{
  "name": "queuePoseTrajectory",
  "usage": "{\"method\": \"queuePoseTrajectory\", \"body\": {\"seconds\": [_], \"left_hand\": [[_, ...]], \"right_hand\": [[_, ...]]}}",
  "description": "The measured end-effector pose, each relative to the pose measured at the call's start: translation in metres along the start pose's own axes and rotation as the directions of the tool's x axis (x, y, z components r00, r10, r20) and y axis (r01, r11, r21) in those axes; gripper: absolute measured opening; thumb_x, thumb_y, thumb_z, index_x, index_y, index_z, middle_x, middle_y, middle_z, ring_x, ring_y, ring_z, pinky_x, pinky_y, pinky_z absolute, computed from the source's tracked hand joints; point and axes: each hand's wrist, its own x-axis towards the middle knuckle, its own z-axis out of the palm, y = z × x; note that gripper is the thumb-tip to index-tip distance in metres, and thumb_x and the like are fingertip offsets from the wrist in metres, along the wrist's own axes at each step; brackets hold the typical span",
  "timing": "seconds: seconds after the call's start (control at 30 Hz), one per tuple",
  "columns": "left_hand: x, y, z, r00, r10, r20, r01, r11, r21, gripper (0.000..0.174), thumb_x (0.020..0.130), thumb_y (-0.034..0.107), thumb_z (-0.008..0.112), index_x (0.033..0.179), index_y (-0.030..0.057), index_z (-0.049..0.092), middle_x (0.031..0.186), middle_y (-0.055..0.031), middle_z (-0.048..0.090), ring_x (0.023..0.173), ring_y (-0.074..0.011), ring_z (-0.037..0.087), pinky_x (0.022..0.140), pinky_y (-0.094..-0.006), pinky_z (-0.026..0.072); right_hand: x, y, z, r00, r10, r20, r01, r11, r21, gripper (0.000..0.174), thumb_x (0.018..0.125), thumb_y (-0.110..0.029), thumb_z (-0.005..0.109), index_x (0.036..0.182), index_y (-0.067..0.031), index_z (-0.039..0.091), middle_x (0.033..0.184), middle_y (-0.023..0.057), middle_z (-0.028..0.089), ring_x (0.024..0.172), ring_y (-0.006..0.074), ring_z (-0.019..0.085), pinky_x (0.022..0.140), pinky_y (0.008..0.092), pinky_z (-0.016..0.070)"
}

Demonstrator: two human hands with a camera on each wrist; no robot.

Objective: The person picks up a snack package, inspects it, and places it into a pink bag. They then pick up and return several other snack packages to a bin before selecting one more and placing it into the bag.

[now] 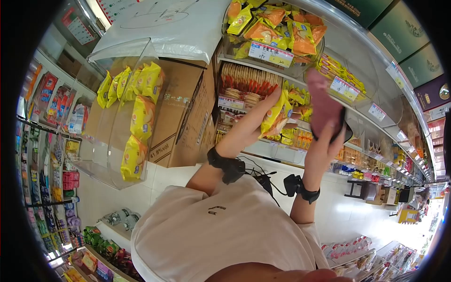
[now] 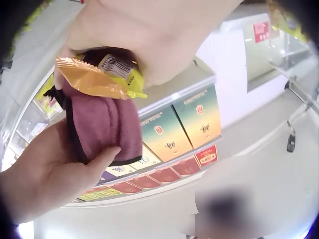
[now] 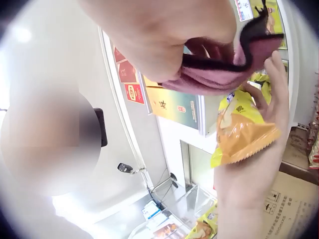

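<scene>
My left hand [image 1: 261, 116] grips a yellow-and-orange snack packet [image 1: 278, 115] in front of the shelves. To its right, my right hand [image 1: 330, 137] holds a dusky pink cloth [image 1: 324, 104] with a black border. The left wrist view has the packet's orange crimped end [image 2: 92, 79] overlapping the top of the cloth [image 2: 107, 127], where my right thumb lies across the lower part. In the right wrist view the packet [image 3: 244, 127] lies against my left palm, just below the bunched cloth [image 3: 214, 77]. Part of my left fingers is hidden behind the packet.
A clear bin [image 1: 117, 155] with several yellow packets [image 1: 142, 117] stands at left, beside a cardboard box [image 1: 183, 101]. Ahead, another clear bin holds more packets [image 1: 268, 30]. Shelves with price labels [image 1: 345, 88] run to the right; boxed goods [image 1: 399, 28] sit above.
</scene>
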Motion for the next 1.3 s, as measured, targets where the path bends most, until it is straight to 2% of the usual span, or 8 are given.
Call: {"method": "queuePoseTrajectory", "body": {"seconds": [0.23,0.5,0.63,0.73,0.87,1.03,1.1,1.3], "left_hand": [[0.006,-0.009,-0.024,0.964,0.220,0.148,-0.161,0.929,-0.332,0.040,0.105,0.044,0.041,0.127,0.0131,0.056,0.120,-0.0068,0.063,0.116,-0.0186,0.060,0.101,-0.0372,0.0485],[0.002,-0.016,-0.015,0.681,0.726,0.095,-0.671,0.568,0.477,0.037,0.102,0.035,0.053,0.128,0.0096,0.054,0.119,-0.0090,0.062,0.110,-0.0198,0.062,0.093,-0.0326,0.0513],[0.003,0.001,-0.036,0.988,0.128,-0.093,-0.148,0.952,-0.268,0.033,0.101,0.035,0.056,0.121,0.0093,0.060,0.108,-0.0067,0.067,0.093,-0.0160,0.068,0.078,-0.0292,0.0560],[-0.004,0.008,-0.018,0.981,-0.033,-0.192,-0.002,0.984,-0.176,0.028,0.101,0.036,0.055,0.109,0.0107,0.063,0.085,-0.0026,0.066,0.070,-0.0117,0.065,0.057,-0.0242,0.0491],[-0.012,0.008,-0.023,0.980,-0.188,0.062,0.185,0.981,0.049,0.028,0.101,0.037,0.054,0.102,0.0108,0.063,0.071,-0.0002,0.061,0.057,-0.0084,0.058,0.048,-0.0226,0.0406],[-0.001,-0.001,-0.021,0.988,0.143,0.064,-0.157,0.889,0.430,0.037,0.105,0.035,0.047,0.117,0.0028,0.062,0.091,-0.0024,0.060,0.078,-0.0080,0.056,0.068,-0.0215,0.0447],[0.007,-0.008,-0.020,0.840,0.515,0.172,-0.438,0.455,0.775,0.036,0.106,0.032,0.047,0.111,-0.0001,0.061,0.086,-0.0014,0.056,0.080,-0.0084,0.052,0.073,-0.0231,0.0433],[-0.001,0.000,0.009,0.860,0.505,-0.077,-0.351,0.694,0.629,0.041,0.109,0.034,0.035,0.124,0.0002,0.053,0.098,-0.0051,0.055,0.093,-0.0099,0.052,0.079,-0.0256,0.0446]], "right_hand": [[0.008,-0.023,0.007,0.867,-0.171,0.468,0.108,0.981,0.159,0.035,0.086,0.003,0.056,0.120,0.0017,0.064,0.117,0.0153,0.067,0.110,0.0272,0.064,0.097,0.0330,0.0458],[0.007,-0.035,0.001,0.752,-0.106,0.651,0.006,0.988,0.154,0.033,0.082,0.006,0.060,0.115,0.0014,0.067,0.105,0.0131,0.071,0.097,0.0227,0.069,0.086,0.0292,0.0510],[0.002,-0.038,-0.013,0.875,0.131,0.466,-0.163,0.986,0.028,0.022,0.087,0.000,0.064,0.109,0.0011,0.068,0.109,0.0112,0.070,0.096,0.0203,0.067,0.086,0.0272,0.0499],[0.018,-0.024,-0.003,0.942,-0.228,0.245,0.241,0.970,-0.027,0.017,0.087,-0.004,0.067,0.103,0.0006,0.068,0.117,0.0127,0.066,0.104,0.0170,0.062,0.092,0.0265,0.0459],[0.014,-0.017,-0.007,0.851,0.229,0.472,-0.368,0.902,0.226,0.028,0.095,-0.014,0.065,0.119,-0.0003,0.060,0.121,0.0115,0.062,0.111,0.0154,0.056,0.096,0.0279,0.0437],[0.004,0.035,-0.007,0.778,0.378,0.503,-0.529,0.825,0.198,0.043,0.100,-0.022,0.059,0.133,0.0034,0.048,0.121,0.0092,0.060,0.111,0.0148,0.055,0.096,0.0267,0.0433],[0.011,0.040,-0.007,0.824,0.301,0.481,-0.411,0.901,0.138,0.047,0.101,-0.024,0.058,0.137,0.0041,0.045,0.124,0.0101,0.059,0.112,0.0142,0.055,0.096,0.0267,0.0437],[0.010,0.006,0.014,0.957,0.273,-0.101,-0.223,0.911,0.347,0.048,0.104,-0.032,0.051,0.136,0.0040,0.047,0.118,0.0104,0.059,0.106,0.0149,0.056,0.093,0.0272,0.0454]]}}
